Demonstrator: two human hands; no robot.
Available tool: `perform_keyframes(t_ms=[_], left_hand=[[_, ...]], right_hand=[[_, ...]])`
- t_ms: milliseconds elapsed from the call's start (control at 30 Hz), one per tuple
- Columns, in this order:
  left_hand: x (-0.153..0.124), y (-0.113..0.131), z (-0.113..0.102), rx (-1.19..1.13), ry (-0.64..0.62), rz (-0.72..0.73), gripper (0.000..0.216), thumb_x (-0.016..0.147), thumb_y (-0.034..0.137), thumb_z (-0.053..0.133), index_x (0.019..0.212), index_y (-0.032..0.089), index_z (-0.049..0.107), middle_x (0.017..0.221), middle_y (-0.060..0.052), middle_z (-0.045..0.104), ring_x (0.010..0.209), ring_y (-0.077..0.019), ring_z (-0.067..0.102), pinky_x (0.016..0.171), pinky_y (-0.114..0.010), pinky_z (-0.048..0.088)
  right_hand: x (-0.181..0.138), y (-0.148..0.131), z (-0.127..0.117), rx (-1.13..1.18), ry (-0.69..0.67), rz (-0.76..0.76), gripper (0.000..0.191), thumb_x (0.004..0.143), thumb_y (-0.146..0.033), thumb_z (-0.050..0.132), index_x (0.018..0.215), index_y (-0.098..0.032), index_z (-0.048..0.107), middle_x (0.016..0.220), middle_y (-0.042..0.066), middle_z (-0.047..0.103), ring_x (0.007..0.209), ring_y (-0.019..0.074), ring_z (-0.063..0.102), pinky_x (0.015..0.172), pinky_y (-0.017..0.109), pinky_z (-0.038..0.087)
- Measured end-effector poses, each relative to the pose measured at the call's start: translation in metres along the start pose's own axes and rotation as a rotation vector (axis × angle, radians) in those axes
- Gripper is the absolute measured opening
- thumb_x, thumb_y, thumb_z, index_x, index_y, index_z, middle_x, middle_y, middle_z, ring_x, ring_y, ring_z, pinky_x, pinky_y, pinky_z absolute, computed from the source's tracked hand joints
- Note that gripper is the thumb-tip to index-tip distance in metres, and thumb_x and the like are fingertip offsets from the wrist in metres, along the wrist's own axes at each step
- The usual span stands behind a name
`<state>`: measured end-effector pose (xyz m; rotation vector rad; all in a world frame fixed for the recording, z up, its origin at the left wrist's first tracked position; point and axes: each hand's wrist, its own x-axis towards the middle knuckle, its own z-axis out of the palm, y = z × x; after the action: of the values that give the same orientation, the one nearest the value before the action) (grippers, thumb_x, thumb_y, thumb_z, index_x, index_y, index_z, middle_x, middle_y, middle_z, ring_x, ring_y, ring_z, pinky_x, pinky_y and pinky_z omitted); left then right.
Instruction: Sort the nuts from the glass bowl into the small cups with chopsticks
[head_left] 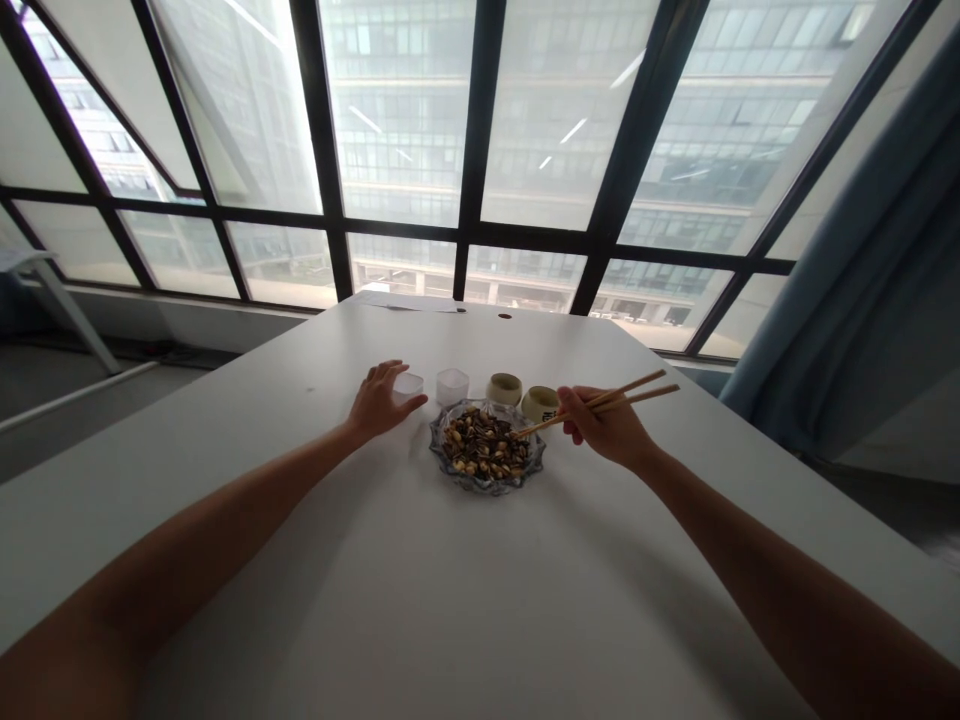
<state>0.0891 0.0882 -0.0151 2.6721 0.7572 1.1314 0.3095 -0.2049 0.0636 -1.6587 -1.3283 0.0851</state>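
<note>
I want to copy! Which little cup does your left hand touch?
The clear cup at the row's left end; left hand's fingers curl around it alone.

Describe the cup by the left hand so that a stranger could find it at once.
On the white table, four small cups stand in a row behind the glass dish. It is the leftmost cup, touching the left hand: translucent plastic like its neighbour, unlike the two round ceramic cups.

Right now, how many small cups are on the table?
4, in a row behind the glass dish: a white cup at the left hand, a second white cup beside it, then two beige cups.
</note>
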Motion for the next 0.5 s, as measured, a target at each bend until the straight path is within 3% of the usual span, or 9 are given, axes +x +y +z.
perform_keyframes(t_ms=[200, 333, 500], left_hand=[[-0.006, -0.01, 0.013, -0.124, -0.021, -0.189, 0.078, 0.075, 0.053, 0.073, 0.139, 0.02, 0.042, 0.139, -0.016, 0.054, 0.127, -0.0314, 0.055, 0.106, -0.046, 0.047], [-0.009, -0.014, 0.017, -0.2, -0.049, -0.222, 0.084, 0.074, 0.052, 0.075, 0.142, 0.02, 0.038, 0.132, -0.015, 0.06, 0.113, -0.0286, 0.064, 0.095, -0.042, 0.054], [-0.01, -0.015, 0.019, -0.297, -0.041, -0.06, 0.082, 0.074, 0.047, 0.072, 0.143, 0.019, 0.037, 0.124, -0.014, 0.064, 0.106, -0.0281, 0.065, 0.09, -0.044, 0.056]], right_hand=[[-0.023, 0.027, 0.022, 0.236, 0.376, 0.095, 0.055, 0.084, -0.071, 0.058, 0.069, -0.019, 0.065, 0.05, 0.002, 0.061, 0.039, 0.0143, 0.056, 0.037, 0.026, 0.045], [-0.038, 0.045, 0.044, 0.391, 0.457, 0.164, 0.053, 0.083, -0.07, 0.059, 0.07, -0.019, 0.062, 0.052, 0.002, 0.062, 0.041, 0.0153, 0.057, 0.04, 0.028, 0.047], [-0.039, 0.051, 0.057, 0.523, 0.483, 0.221, 0.057, 0.078, -0.075, 0.061, 0.071, -0.018, 0.062, 0.052, 0.001, 0.062, 0.039, 0.0133, 0.056, 0.04, 0.026, 0.046]])
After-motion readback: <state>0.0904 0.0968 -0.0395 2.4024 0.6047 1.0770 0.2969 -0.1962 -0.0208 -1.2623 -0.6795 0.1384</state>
